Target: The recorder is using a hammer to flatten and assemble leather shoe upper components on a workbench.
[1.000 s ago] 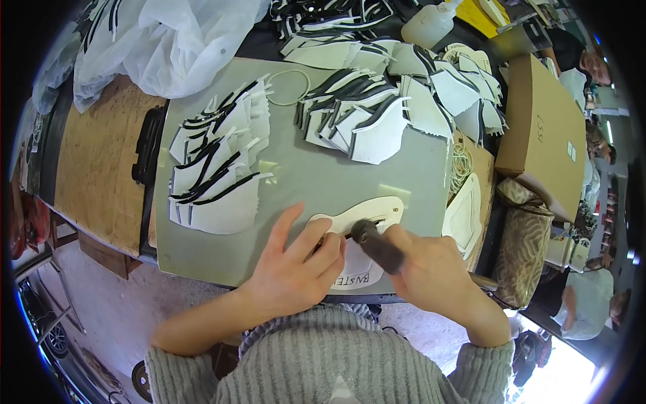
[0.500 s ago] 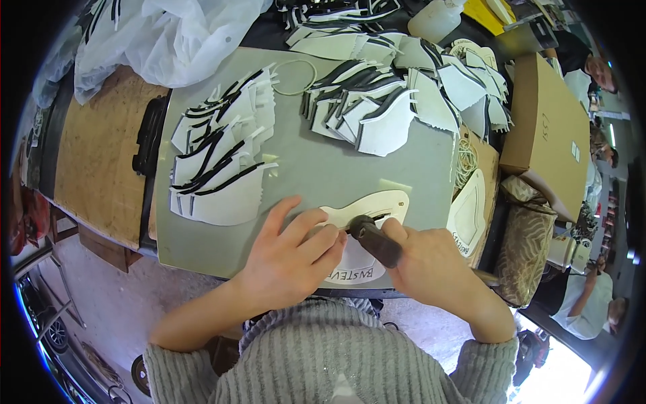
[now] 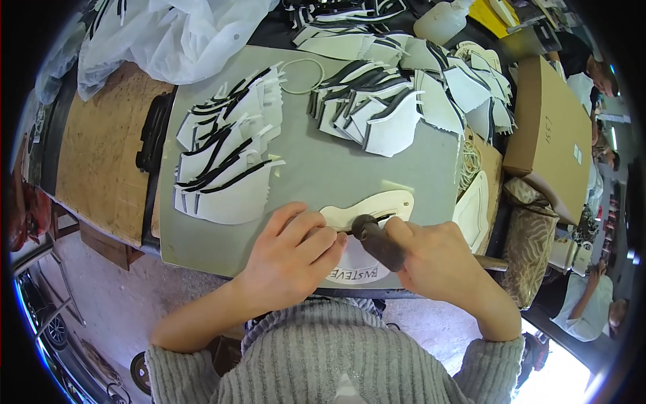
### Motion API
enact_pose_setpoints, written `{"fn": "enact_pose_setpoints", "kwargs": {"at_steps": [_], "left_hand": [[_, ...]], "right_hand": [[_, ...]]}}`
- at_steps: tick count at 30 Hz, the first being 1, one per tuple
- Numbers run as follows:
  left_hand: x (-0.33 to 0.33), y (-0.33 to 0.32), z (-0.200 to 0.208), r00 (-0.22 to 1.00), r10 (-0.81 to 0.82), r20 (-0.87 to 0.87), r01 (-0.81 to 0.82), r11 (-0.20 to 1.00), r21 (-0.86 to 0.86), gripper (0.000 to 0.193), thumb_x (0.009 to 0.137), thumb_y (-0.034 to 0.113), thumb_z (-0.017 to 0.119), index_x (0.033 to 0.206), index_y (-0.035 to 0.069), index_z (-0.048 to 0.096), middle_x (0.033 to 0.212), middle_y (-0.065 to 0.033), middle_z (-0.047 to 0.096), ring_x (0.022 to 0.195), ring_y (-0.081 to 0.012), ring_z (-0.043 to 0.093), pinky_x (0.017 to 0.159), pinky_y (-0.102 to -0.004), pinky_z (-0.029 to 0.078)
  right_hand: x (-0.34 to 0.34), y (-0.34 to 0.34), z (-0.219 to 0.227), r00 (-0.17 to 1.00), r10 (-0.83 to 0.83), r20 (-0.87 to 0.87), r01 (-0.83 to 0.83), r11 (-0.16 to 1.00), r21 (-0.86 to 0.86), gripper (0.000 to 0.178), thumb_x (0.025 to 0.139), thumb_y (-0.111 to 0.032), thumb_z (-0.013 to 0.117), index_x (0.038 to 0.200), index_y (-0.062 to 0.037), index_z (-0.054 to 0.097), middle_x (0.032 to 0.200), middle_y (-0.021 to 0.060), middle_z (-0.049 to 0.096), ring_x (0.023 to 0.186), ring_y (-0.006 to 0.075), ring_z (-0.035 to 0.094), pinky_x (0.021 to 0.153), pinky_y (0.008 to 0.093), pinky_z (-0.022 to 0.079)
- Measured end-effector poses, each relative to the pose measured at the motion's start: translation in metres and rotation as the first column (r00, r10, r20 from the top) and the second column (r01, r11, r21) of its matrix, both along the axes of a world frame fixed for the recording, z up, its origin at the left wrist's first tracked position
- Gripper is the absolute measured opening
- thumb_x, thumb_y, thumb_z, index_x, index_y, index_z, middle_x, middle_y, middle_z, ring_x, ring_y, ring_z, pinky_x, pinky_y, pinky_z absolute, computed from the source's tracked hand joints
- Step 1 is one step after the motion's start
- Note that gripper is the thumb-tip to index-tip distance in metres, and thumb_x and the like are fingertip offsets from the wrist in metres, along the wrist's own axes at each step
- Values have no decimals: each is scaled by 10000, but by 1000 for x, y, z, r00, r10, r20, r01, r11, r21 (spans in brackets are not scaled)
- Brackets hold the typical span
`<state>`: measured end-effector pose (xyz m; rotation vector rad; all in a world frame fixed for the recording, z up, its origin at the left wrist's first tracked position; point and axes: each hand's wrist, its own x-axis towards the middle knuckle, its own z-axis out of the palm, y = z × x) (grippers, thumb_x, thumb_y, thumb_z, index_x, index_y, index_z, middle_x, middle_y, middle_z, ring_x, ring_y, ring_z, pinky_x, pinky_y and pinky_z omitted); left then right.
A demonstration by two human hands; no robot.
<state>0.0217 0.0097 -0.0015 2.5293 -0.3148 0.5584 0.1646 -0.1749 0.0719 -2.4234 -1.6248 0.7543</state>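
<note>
My right hand (image 3: 437, 259) is closed round a hammer (image 3: 382, 248). Its dark head lies over a cream, curved template (image 3: 373, 202), and the wooden handle end sticks out past my wrist. Beneath the hammer is a white cut piece with a black-trimmed edge (image 3: 356, 252), set against the template near the table's front edge. My left hand (image 3: 289, 259) rests on the left side of both, fingers bent and bunched, the fingertips pinching and pressing the trimmed edge just beside the hammer head. Part of the white piece is hidden under that hand.
Piles of black-trimmed white pieces lie left (image 3: 225, 195) and at the back middle (image 3: 390, 128) of the grey board (image 3: 316, 175). A cardboard box (image 3: 548, 141), a patterned roll (image 3: 528, 249) and another cream template (image 3: 471, 212) stand right. A plastic bag (image 3: 168, 40) lies back left.
The view has shifted slightly, moving the scene a little to the right. The hammer has turned slightly, and more of its handle end shows. My left hand keeps its hold.
</note>
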Motion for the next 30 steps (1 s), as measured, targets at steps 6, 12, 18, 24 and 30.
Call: {"fn": "enact_pose_setpoints", "kwargs": {"at_steps": [6, 12, 18, 24, 30], "left_hand": [[-2, 0, 0, 1000, -5, -21, 4, 1000, -10, 188, 715, 88, 759, 897, 57, 725, 895, -24, 600, 909, -224, 605, 889, -475, 511], [-2, 2, -2, 1000, -5, -8, 5, 999, -48, 189, 705, 88, 764, 886, 56, 718, 891, -33, 599, 911, -234, 611, 886, -484, 519], [-5, 4, -2, 1000, 9, -1, -10, 998, -57, 248, 666, 102, 795, 883, 32, 699, 897, -49, 595, 895, -254, 610, 860, -487, 538], [-4, 4, -3, 1000, 25, 2, -25, 996, -91, 324, 626, 102, 817, 899, -7, 680, 922, -69, 597, 883, -272, 601, 817, -470, 546], [-3, 4, -3, 1000, 28, -12, -29, 992, -123, 350, 608, 92, 823, 907, -13, 676, 927, -72, 597, 881, -280, 598, 785, -458, 546]], "right_hand": [[2, 8, 3, 998, 68, -14, -68, 997, -38, 217, 901, -207, 619, 890, -29, 494, 630, 114, 636, 508, 307, 633, 440, 413, 463], [3, 12, -1, 997, 67, -28, -69, 995, -75, 229, 904, -225, 631, 892, -34, 505, 626, 98, 636, 515, 295, 634, 434, 406, 451], [9, 11, -3, 993, 109, -46, -111, 992, -57, 245, 889, -239, 657, 904, -36, 521, 630, 82, 626, 505, 283, 626, 425, 397, 442], [10, 10, -4, 990, 142, -26, -143, 989, -50, 245, 886, -249, 662, 885, -39, 535, 623, 71, 605, 489, 268, 615, 413, 392, 437], [6, 10, -5, 989, 146, -37, -148, 987, -62, 243, 895, -253, 643, 876, -43, 523, 624, 71, 605, 482, 261, 615, 402, 391, 439]]}}
